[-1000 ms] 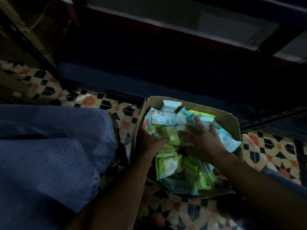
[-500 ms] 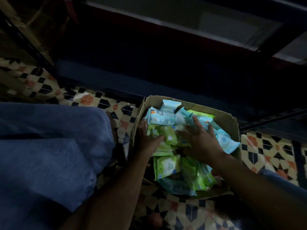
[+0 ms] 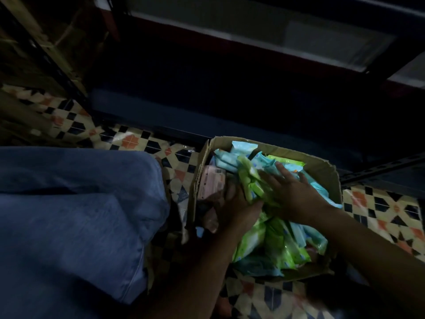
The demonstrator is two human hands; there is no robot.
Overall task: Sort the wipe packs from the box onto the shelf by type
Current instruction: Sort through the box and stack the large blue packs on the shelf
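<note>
I see a dim room with a patterned tile floor [image 3: 135, 141] in cream, black and orange. A dark metal shelving frame [image 3: 57, 65] stands at left, with deep shadow under a pale ledge [image 3: 253, 33] above.
</note>
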